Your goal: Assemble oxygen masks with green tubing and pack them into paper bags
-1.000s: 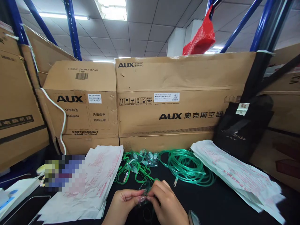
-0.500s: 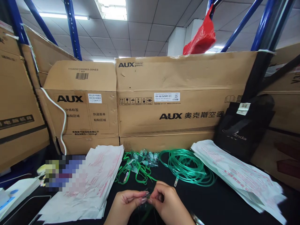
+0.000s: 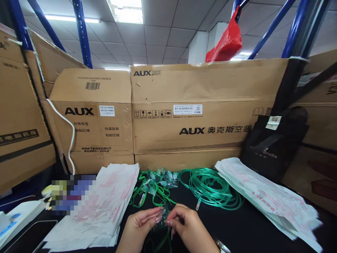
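Observation:
My left hand (image 3: 143, 225) is closed in a pinch on a clear, greenish plastic piece (image 3: 165, 212), whose exact kind I cannot make out. Facing it, my right hand (image 3: 189, 225) has thumb and forefinger pinched at the piece's right side; what lies between those fingertips is too small to name. A dark green strap or tube (image 3: 166, 239) hangs below the fingers, dim against the black surface. Just beyond my hands lies a tangle of green straps (image 3: 162, 196) with several clear plastic fittings (image 3: 163, 177). To its right rests a coil of green tubing (image 3: 210, 188).
White packages with red print lie at the left (image 3: 105, 207) and right (image 3: 268, 200). AUX cardboard boxes (image 3: 158, 137) wall off the back. A black bag (image 3: 273, 151) stands at the right. A shiny metal object (image 3: 222, 246) lies by my right wrist.
My fingertips have separated slightly. More of the clear plastic piece shows above and between them, and the green strap or tube hangs more visibly below. Things on the table have stayed put.

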`<state>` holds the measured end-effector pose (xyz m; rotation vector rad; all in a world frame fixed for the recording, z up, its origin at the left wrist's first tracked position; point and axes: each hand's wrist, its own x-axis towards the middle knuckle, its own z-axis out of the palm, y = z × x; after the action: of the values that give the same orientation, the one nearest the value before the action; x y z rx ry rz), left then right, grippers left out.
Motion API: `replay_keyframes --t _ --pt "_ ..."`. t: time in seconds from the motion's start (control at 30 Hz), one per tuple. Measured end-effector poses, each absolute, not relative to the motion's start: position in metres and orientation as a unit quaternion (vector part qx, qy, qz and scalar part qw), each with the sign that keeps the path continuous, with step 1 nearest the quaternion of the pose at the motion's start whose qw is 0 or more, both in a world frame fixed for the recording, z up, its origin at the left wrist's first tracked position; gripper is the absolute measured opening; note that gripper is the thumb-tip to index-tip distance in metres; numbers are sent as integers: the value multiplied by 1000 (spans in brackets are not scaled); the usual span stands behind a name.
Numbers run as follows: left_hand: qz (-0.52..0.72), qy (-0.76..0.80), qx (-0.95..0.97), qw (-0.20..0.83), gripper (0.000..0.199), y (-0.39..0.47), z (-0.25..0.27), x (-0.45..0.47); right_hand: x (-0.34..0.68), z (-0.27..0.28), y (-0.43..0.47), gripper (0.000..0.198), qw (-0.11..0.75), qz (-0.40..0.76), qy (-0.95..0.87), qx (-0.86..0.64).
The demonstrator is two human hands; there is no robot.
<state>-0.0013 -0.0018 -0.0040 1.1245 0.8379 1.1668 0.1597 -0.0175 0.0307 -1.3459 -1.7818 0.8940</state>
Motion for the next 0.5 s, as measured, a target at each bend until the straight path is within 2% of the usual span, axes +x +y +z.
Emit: replay_keyframes --t 0.33,0.5 --pt "466 364 554 585 32 -7 2 -1 160 30 -21 18 368 274 -727 -511" --pt "466 363 536 603 43 -7 0 -1 157 32 -25 22 368 217 -753 -501"
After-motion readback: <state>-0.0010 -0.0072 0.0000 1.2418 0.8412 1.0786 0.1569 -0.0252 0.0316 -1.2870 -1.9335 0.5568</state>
